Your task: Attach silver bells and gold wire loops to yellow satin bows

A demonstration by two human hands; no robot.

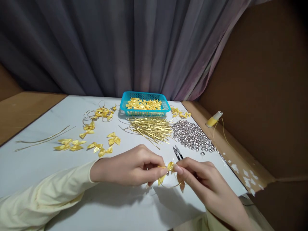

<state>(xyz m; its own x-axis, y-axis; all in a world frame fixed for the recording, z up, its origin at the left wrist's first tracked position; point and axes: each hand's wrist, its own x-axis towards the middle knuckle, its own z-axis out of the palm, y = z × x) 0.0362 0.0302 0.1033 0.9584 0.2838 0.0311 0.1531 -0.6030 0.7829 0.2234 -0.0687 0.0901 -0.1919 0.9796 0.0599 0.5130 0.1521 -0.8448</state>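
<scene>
Between my two hands, above the near part of the table, is a yellow ribbon bow (170, 166). My left hand (134, 166) pinches its left side with thumb and forefinger, where a bit of yellow ribbon or thread shows. My right hand (204, 179) pinches its right side, the other fingers curled under. A small silver bell (167, 173) hangs at the bow's middle, and a thin gold cord loop (169, 187) curves below. Just beyond my right fingers lie dark thread snips (178, 153). My fingers partly hide the bow and its tails.
A blue basket (125, 112) of yellow bows stands at the back. Before it lie gold cords (151, 128) and a spread of silver bells (192, 134). Loose bows (69, 144) and finished looped bows (103, 113) lie left. A yellow thread spool (213, 120) stands on cardboard at right.
</scene>
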